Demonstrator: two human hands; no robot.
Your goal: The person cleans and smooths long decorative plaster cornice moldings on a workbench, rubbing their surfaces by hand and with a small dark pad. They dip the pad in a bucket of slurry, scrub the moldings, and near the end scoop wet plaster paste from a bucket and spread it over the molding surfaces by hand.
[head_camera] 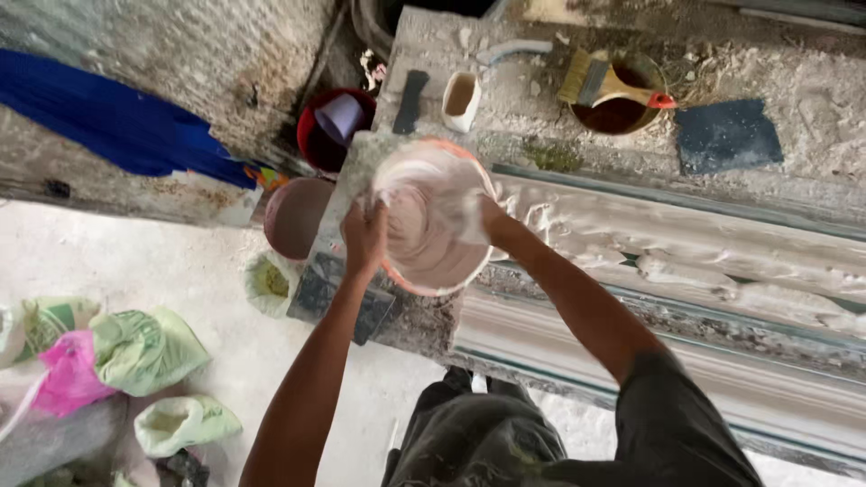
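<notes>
Head view, both arms outstretched, left hand [363, 236] and right hand [492, 219] fingers clasping plaster bowl [433, 216] rim

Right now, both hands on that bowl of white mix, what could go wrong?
1. The bowl sits near the bench edge, gripped by the left hand and right hand; a slip could tip it to the floor.
2. Wet mix could spill onto the long white mould beside it.
3. The cup and brush are close behind; a knock seems possible.
</notes>
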